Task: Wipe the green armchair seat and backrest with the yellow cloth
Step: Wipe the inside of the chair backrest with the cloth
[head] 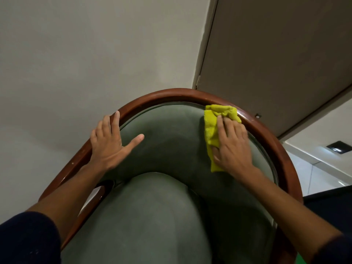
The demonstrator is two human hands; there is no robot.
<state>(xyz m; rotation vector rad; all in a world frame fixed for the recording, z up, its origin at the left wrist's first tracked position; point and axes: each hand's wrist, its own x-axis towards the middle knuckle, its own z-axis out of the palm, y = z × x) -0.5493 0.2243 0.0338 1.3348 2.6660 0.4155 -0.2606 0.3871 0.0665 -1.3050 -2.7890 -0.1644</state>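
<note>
The green armchair fills the lower middle of the head view, with its padded backrest (171, 141) curving inside a brown wooden frame (163, 96) and its seat cushion (152, 216) below. My right hand (232, 145) presses the folded yellow cloth (211, 128) flat against the upper right of the backrest, and the cloth's top edge laps onto the wooden rim. My left hand (108, 141) rests on the upper left of the frame, fingers over the rim and thumb spread on the green fabric, holding nothing.
A plain pale wall (95, 54) stands right behind the chair. A brown door (276, 63) with a hinge is at the upper right. White floor tiles (314, 174) and a dark wall plate (339, 147) show at the far right.
</note>
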